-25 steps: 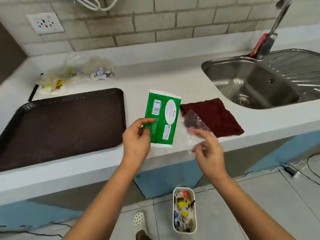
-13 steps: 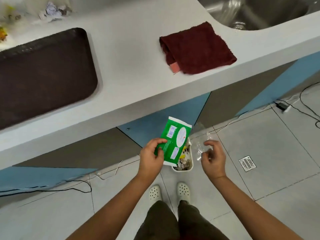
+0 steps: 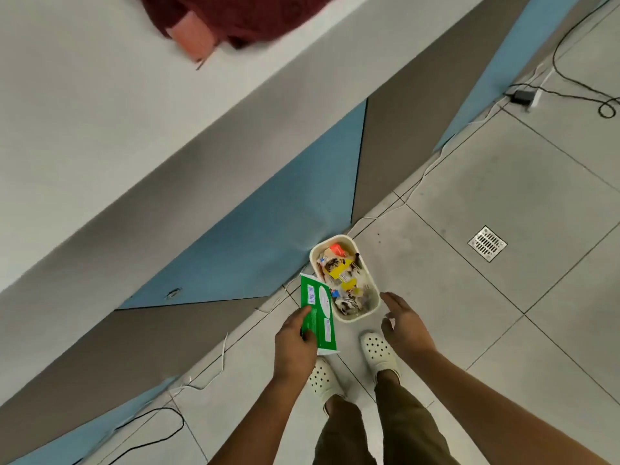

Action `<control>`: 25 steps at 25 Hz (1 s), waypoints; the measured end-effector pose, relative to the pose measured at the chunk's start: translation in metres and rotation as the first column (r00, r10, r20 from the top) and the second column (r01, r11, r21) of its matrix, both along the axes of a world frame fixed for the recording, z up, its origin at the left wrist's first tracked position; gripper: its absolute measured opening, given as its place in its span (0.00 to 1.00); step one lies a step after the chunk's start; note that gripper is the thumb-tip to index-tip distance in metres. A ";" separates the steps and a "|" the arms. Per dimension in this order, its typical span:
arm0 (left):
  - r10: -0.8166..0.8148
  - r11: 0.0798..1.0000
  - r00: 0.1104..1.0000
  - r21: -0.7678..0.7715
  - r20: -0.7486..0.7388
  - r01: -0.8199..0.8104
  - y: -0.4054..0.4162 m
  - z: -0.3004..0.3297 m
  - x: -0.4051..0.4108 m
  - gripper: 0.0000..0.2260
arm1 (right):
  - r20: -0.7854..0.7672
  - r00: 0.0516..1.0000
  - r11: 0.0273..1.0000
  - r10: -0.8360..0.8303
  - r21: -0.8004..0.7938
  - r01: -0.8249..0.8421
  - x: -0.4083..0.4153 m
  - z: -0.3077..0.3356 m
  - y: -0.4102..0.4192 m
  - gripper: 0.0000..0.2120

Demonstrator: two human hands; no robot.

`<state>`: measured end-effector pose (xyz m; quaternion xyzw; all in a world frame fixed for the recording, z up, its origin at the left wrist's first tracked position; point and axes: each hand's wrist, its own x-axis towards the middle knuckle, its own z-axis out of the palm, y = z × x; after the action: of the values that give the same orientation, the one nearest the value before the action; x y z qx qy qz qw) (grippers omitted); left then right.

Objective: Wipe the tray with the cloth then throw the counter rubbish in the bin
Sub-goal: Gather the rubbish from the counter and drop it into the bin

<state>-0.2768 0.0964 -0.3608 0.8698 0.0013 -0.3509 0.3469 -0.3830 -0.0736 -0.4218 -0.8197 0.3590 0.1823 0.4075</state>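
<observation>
The white counter (image 3: 84,122) runs across the upper left above me, and the dark red cloth (image 3: 241,18) lies on it near its front edge, cut off by the top of the view; the tray is out of sight. Below the counter are blue and grey panels, with thin cables trailing along the tiled floor (image 3: 503,196). My left hand (image 3: 295,344) is low over the floor, and its fingers (image 3: 303,313) and thumb pinch the lower part of a green wrapper (image 3: 318,313), which stands nearly upright with its upper end just beside the left rim of the bin. The small white bin (image 3: 372,286) sits on the floor against the base of the blue panel, filled with mixed scraps of paper and packaging in yellow, orange and white. My right hand (image 3: 406,327) hovers just right of the bin, its fingers relaxed and slightly spread, holding nothing. My pale perforated clogs (image 3: 379,354) stand under both hands. Further right a metal floor drain (image 3: 487,243) is set into the tiles.
</observation>
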 end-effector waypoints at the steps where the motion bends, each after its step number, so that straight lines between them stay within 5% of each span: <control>1: -0.017 1.000 1.000 0.017 -0.021 0.018 -0.005 -0.020 0.001 0.20 | -0.029 1.000 1.000 -0.009 0.024 0.009 0.001 -0.016 0.002 0.28; 11: -0.046 0.993 0.991 0.098 -0.127 0.058 -0.053 -0.143 0.015 0.23 | -0.183 0.947 0.963 0.264 0.005 -0.268 0.021 -0.111 -0.013 0.35; 19: -0.149 0.960 0.982 0.221 -0.119 0.172 -0.083 -0.204 0.033 0.22 | -0.157 0.898 0.901 0.410 -0.080 -0.425 0.043 -0.174 -0.023 0.37; 25: -0.358 0.855 0.906 0.310 -0.224 0.415 -0.096 -0.231 0.041 0.22 | -0.266 0.782 0.801 0.563 -0.055 -0.596 0.038 -0.221 -0.012 0.39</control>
<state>-0.2363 0.0003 -0.5922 0.8691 -0.0839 -0.4756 0.1072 -0.3448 -0.0859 -0.6427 -0.8883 0.1467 0.3702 0.2290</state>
